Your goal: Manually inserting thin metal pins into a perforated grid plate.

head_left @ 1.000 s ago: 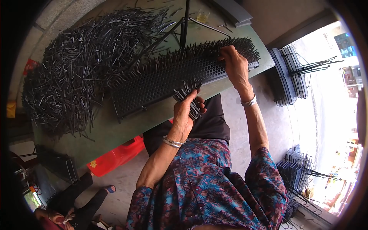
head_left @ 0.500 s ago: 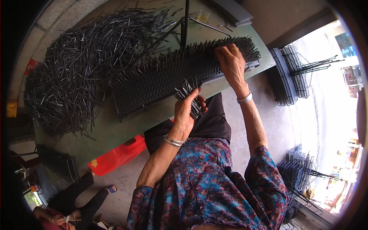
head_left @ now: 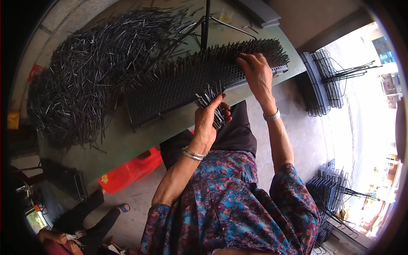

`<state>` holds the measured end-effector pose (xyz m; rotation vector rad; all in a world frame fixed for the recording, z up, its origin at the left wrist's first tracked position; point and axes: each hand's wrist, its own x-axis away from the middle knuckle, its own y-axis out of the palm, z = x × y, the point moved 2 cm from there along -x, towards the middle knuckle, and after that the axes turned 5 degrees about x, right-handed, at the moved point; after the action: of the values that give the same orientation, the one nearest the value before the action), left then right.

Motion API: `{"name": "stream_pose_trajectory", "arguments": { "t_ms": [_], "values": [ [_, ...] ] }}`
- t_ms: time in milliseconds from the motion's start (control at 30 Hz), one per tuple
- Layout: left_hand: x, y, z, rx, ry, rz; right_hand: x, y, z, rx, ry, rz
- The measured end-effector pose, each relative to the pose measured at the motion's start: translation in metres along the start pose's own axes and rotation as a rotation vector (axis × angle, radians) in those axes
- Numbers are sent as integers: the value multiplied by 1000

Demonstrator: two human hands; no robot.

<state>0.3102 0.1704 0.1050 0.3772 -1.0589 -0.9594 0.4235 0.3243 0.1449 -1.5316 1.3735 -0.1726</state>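
A long black panel, full of small round holes, lies slantwise on the green tabletop. Thin dark strips stand up in dense rows along its far part. My left hand is closed around a bundle of loose black strips, just off the panel's near edge. Over the right part of the panel is my right hand, fingers bent together beside the upright strips. Whatever its fingertips pinch is hidden. A large heap of loose black strips covers the table's left side.
A dark metal stand rises behind the panel, near a small glass. Below the table's front edge is a red plastic stool. Another person's legs show at lower left. Black wire racks stand at right.
My right hand has drawn slightly nearer along the panel, its fingers still bent together. The left hand, with its bundle, has shifted a little to the right.
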Motion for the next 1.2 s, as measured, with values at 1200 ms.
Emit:
{"name": "stream_pose_trajectory", "arguments": {
  "t_ms": [1200],
  "values": [
    [-21, -20, -5, 42, -134, -168, 6, -38, -2, -477, 287, -197]
  ]
}}
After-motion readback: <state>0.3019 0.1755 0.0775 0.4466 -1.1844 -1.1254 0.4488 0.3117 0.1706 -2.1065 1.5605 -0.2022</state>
